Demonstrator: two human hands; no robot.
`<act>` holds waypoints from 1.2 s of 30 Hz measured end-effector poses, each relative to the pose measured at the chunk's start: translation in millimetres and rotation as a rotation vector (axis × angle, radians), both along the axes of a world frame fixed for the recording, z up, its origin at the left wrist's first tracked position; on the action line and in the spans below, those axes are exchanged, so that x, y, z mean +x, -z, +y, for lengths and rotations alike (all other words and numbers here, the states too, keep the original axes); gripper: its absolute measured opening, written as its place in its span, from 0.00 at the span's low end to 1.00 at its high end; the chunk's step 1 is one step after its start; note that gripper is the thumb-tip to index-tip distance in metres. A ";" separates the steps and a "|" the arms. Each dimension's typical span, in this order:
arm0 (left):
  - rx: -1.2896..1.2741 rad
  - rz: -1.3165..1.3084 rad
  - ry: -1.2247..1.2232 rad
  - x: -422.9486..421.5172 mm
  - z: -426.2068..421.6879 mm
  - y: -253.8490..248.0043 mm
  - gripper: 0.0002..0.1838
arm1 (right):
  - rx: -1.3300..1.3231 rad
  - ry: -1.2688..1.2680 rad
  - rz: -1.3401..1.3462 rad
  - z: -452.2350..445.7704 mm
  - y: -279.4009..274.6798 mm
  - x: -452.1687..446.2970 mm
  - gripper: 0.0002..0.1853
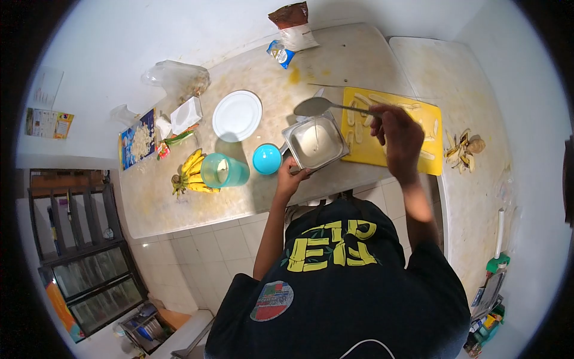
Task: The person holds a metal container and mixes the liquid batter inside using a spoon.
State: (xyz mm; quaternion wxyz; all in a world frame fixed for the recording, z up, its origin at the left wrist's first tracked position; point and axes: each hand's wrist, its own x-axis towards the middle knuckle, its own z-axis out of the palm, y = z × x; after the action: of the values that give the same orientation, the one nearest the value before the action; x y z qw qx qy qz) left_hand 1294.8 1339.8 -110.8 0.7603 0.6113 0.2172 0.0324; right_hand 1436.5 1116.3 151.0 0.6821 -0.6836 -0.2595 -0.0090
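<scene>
My left hand grips the near left corner of a square metal container, which holds a pale, creamy liquid. In my right hand is a large metal spoon, its bowl above the container's far edge. A thin strand of the liquid hangs from the spoon down into the container. To the right, partly behind my right hand, lies a yellow cutting board with several peeled banana slices. A light blue cup stands just left of the container.
Left of the cup are a turquoise tumbler, a bunch of bananas and a white plate. Farther left are a white box and a plastic bag. Packets stand at the back. Banana peels lie far right.
</scene>
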 end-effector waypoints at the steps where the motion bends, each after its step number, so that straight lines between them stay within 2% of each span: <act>1: 0.006 0.003 -0.002 -0.1 0.5 0.9 0.16 | -0.003 0.037 0.067 0.7 24.7 -2.2 0.12; 2: -0.001 0.000 -0.008 -0.1 0.1 1.1 0.16 | -0.028 0.064 0.099 1.8 51.1 -5.3 0.12; 5: -0.030 -0.022 -0.015 0.3 -1.2 4.8 0.17 | -0.262 0.037 -0.059 -2.3 162.3 -9.2 0.09; 7: -0.051 -0.049 -0.014 1.2 -0.5 11.8 0.17 | -0.397 0.005 -0.122 -9.6 216.5 -11.2 0.08; 9: 0.000 -0.036 0.023 1.0 2.0 7.2 0.17 | -0.514 -0.018 -0.125 -11.5 224.7 -7.9 0.08; 15: 0.065 -0.025 0.030 -0.9 -9.3 -2.1 0.15 | -0.455 0.135 -0.222 4.1 226.3 17.2 0.08; 18: 0.129 -0.065 0.021 -1.7 -16.5 -14.5 0.15 | -0.551 0.146 -0.204 1.8 262.1 12.7 0.11; 20: 0.140 -0.069 0.012 -3.5 -15.1 -11.2 0.15 | -0.584 0.065 0.069 0.3 274.5 7.0 0.13; 24: 0.133 -0.011 0.029 -6.4 -15.8 1.6 0.16 | -0.510 -0.062 0.561 -2.6 272.1 5.5 0.16; 27: 0.108 -0.006 0.029 -5.9 -12.0 -2.3 0.16 | -0.328 -0.095 0.767 2.3 258.3 6.2 0.16; 30: 0.106 -0.024 0.023 -4.6 -9.1 6.6 0.16 | -0.231 -0.119 0.689 1.7 236.2 13.8 0.17; 33: 0.089 -0.034 0.013 -5.3 -8.0 2.4 0.16 | -0.082 -0.142 0.598 -1.8 174.2 15.7 0.16; 36: 0.054 -0.040 0.014 -4.9 -5.3 6.9 0.16 | -0.054 -0.110 0.481 -7.4 126.8 18.8 0.16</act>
State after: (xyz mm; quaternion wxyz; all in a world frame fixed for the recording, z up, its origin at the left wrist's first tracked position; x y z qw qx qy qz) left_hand 1289.9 1334.5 -117.7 0.7479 0.6324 0.1965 0.0451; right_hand 1455.2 1108.9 24.2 0.7053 -0.6688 -0.1269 0.1980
